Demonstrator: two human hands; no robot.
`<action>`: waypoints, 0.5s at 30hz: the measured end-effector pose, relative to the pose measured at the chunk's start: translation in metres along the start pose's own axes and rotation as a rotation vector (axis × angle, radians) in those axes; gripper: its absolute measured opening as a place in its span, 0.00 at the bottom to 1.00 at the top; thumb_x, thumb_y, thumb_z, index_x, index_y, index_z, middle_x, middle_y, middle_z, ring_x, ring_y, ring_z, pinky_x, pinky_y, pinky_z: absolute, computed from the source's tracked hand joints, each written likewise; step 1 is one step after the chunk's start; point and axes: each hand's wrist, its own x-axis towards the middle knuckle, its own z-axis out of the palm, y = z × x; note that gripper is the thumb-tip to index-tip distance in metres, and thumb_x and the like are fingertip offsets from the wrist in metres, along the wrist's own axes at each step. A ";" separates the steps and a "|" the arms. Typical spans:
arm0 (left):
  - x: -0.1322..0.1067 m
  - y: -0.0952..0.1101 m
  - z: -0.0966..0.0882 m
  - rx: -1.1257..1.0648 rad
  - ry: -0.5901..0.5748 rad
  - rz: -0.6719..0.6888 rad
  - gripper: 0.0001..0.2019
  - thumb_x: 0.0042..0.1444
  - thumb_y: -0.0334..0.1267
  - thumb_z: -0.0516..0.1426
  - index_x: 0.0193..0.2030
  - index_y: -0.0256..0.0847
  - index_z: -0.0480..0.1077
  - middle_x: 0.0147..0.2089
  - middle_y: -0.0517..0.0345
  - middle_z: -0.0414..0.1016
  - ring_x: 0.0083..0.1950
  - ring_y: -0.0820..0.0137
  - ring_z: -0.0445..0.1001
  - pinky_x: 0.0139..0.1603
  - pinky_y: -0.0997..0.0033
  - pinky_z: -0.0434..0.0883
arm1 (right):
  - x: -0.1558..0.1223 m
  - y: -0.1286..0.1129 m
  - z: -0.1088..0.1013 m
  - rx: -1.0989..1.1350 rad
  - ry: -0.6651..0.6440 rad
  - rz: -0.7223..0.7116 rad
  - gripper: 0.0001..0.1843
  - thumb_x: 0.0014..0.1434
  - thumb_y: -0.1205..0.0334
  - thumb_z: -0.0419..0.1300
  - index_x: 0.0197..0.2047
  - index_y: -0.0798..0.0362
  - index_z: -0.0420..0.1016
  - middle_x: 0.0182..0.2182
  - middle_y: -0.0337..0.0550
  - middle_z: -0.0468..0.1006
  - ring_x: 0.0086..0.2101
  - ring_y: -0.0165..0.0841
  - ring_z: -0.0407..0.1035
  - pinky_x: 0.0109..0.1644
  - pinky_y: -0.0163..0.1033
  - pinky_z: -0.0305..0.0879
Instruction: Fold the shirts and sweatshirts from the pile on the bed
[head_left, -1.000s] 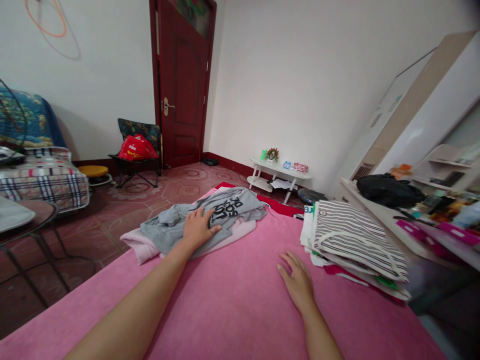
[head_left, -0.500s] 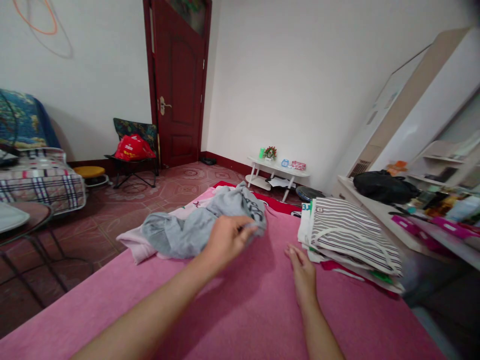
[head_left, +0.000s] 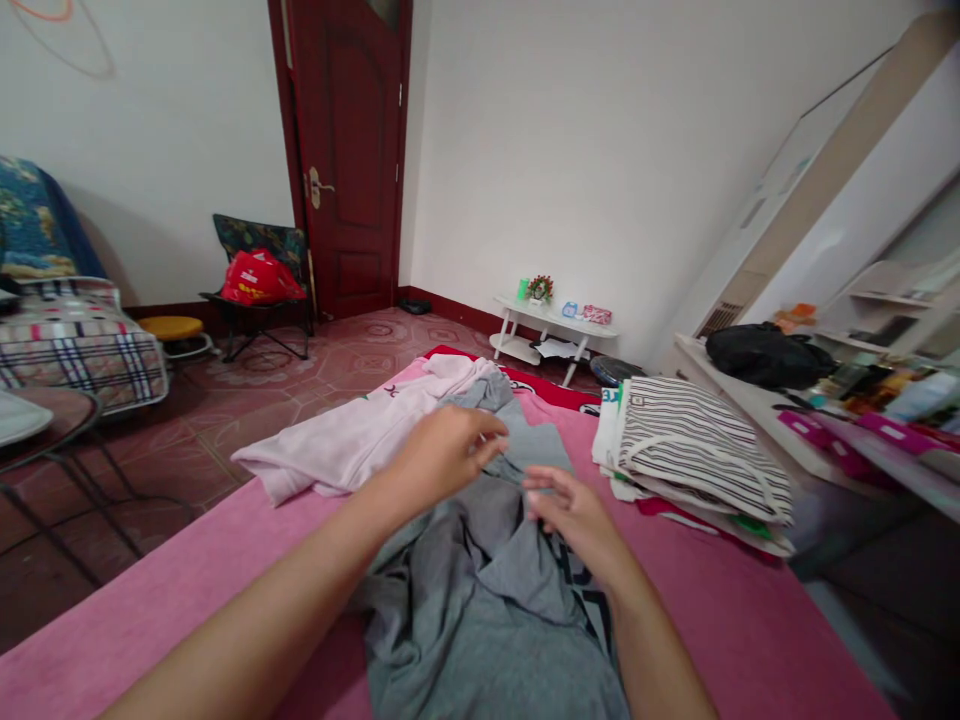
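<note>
A grey T-shirt (head_left: 480,600) with dark print lies crumpled in the middle of the pink bedspread (head_left: 187,610), close to me. My left hand (head_left: 442,455) pinches its upper edge with closed fingers. My right hand (head_left: 566,515) grips the cloth just to the right, fingers curled into the fabric. A pale pink garment (head_left: 352,440) lies spread behind my left hand, at the bed's far edge.
A pile of folded clothes topped by a striped shirt (head_left: 694,445) sits on the bed's right side. A white counter with a black bag (head_left: 761,355) runs along the right. Beyond the bed stand a low white table (head_left: 551,330), a folding chair (head_left: 259,290) and a red door (head_left: 345,150).
My left hand lifted the grey T-shirt off the pink garment and pulled it toward me. My right hand left the bedspread and took hold of the shirt.
</note>
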 end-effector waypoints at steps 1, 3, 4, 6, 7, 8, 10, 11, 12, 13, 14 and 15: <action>0.003 -0.010 -0.006 0.051 0.060 -0.055 0.12 0.59 0.38 0.54 0.42 0.41 0.78 0.40 0.53 0.80 0.39 0.64 0.76 0.39 0.71 0.66 | -0.008 -0.009 0.014 -0.079 -0.146 -0.016 0.36 0.47 0.52 0.64 0.59 0.52 0.65 0.51 0.51 0.73 0.29 0.29 0.71 0.29 0.34 0.65; 0.005 -0.026 -0.014 0.120 0.142 -0.126 0.11 0.58 0.38 0.54 0.40 0.40 0.78 0.38 0.53 0.80 0.37 0.66 0.75 0.37 0.72 0.65 | -0.027 -0.024 0.042 -0.287 -0.411 -0.098 0.50 0.40 0.53 0.69 0.66 0.44 0.55 0.59 0.50 0.66 0.34 0.32 0.72 0.37 0.38 0.68; 0.006 -0.033 -0.017 0.139 0.165 -0.147 0.11 0.58 0.38 0.54 0.39 0.40 0.78 0.37 0.53 0.80 0.36 0.66 0.75 0.36 0.73 0.65 | -0.037 -0.030 0.057 -0.409 -0.506 -0.145 0.55 0.37 0.53 0.71 0.67 0.42 0.52 0.61 0.50 0.62 0.40 0.37 0.72 0.43 0.41 0.68; 0.005 -0.041 -0.019 0.157 0.191 -0.168 0.11 0.57 0.38 0.55 0.38 0.39 0.79 0.35 0.53 0.80 0.34 0.67 0.74 0.35 0.73 0.64 | -0.054 -0.036 0.084 -0.653 -0.597 -0.187 0.57 0.33 0.53 0.73 0.66 0.44 0.55 0.65 0.56 0.55 0.52 0.49 0.66 0.53 0.50 0.63; 0.005 -0.043 -0.019 0.155 0.195 -0.170 0.11 0.57 0.38 0.55 0.38 0.40 0.79 0.35 0.53 0.80 0.34 0.67 0.74 0.35 0.73 0.64 | -0.060 -0.037 0.097 -0.758 -0.590 -0.182 0.52 0.36 0.54 0.72 0.64 0.47 0.59 0.65 0.60 0.52 0.54 0.53 0.63 0.54 0.53 0.62; 0.005 -0.043 -0.019 0.144 0.194 -0.163 0.11 0.57 0.38 0.55 0.38 0.40 0.79 0.35 0.54 0.80 0.34 0.68 0.74 0.35 0.73 0.64 | -0.064 -0.037 0.108 -0.843 -0.556 -0.172 0.42 0.41 0.56 0.70 0.60 0.51 0.65 0.65 0.64 0.51 0.54 0.55 0.63 0.53 0.54 0.62; 0.005 -0.043 -0.018 0.108 0.185 -0.136 0.10 0.57 0.38 0.55 0.38 0.40 0.79 0.35 0.54 0.80 0.34 0.68 0.74 0.36 0.74 0.64 | -0.064 -0.034 0.121 -0.938 -0.454 -0.191 0.22 0.50 0.63 0.60 0.50 0.56 0.73 0.61 0.65 0.59 0.48 0.51 0.70 0.47 0.50 0.65; 0.005 -0.042 -0.017 0.087 0.180 -0.125 0.10 0.57 0.38 0.55 0.38 0.39 0.79 0.35 0.55 0.80 0.34 0.69 0.74 0.36 0.74 0.65 | -0.060 -0.033 0.123 -0.939 -0.396 -0.222 0.16 0.51 0.67 0.56 0.44 0.57 0.76 0.56 0.62 0.67 0.43 0.46 0.73 0.44 0.47 0.66; 0.005 -0.041 -0.017 0.068 0.175 -0.118 0.10 0.56 0.38 0.56 0.38 0.39 0.79 0.34 0.55 0.80 0.33 0.69 0.74 0.36 0.74 0.65 | -0.055 -0.031 0.120 -0.907 -0.331 -0.249 0.14 0.50 0.69 0.54 0.39 0.57 0.77 0.48 0.57 0.74 0.38 0.42 0.74 0.41 0.43 0.66; 0.005 -0.041 -0.018 0.050 0.170 -0.116 0.11 0.56 0.38 0.56 0.37 0.39 0.79 0.34 0.55 0.80 0.33 0.69 0.74 0.36 0.74 0.65 | -0.048 -0.030 0.113 -0.844 -0.268 -0.257 0.13 0.48 0.70 0.53 0.34 0.56 0.77 0.40 0.51 0.78 0.34 0.39 0.73 0.39 0.40 0.65; 0.004 -0.041 -0.019 0.032 0.167 -0.119 0.11 0.56 0.38 0.56 0.37 0.39 0.79 0.33 0.55 0.80 0.32 0.69 0.74 0.36 0.74 0.65 | -0.040 -0.030 0.101 -0.750 -0.201 -0.253 0.11 0.47 0.70 0.52 0.30 0.56 0.76 0.32 0.46 0.78 0.31 0.36 0.72 0.36 0.37 0.64; 0.004 -0.042 -0.019 0.015 0.163 -0.124 0.11 0.56 0.39 0.55 0.37 0.39 0.79 0.33 0.55 0.80 0.32 0.69 0.73 0.35 0.74 0.65 | -0.032 -0.029 0.085 -0.631 -0.116 -0.240 0.10 0.47 0.70 0.52 0.26 0.55 0.75 0.26 0.42 0.76 0.29 0.34 0.71 0.34 0.35 0.63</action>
